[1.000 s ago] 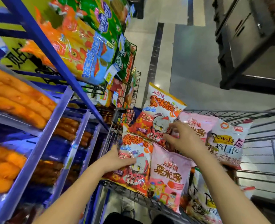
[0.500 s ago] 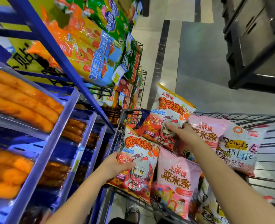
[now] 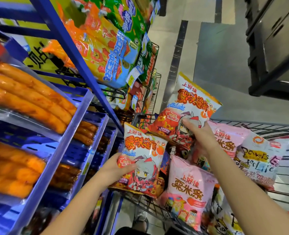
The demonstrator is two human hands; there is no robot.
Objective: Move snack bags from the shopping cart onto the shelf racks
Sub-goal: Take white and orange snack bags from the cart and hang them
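Two bags held: one red-and-white snack bag in each hand; head view only.
Grip, left hand (image 3: 117, 168): thumb lay across the front of the lower bag (image 3: 145, 156) near its bottom left corner, fingers hidden behind it.
Position, lower bag: upright at the left end of the shopping cart (image 3: 252, 123), just beside the blue shelf racks (image 3: 75, 53).
Grip, right hand (image 3: 200, 135): fingers curled over the bottom edge of the upper bag (image 3: 184, 114), pinching it.
Position, upper bag: raised over the cart and tilted, close above the lower bag.
Cart contents: near pink bag (image 3: 189, 182), far pink bag (image 3: 225, 139) and white bag (image 3: 259, 160) sat crowded together in the basket.
Racks: orange sausage packs (image 3: 30, 97) in blue trays at left; orange-and-blue bags (image 3: 109, 55) on the wire rack above.
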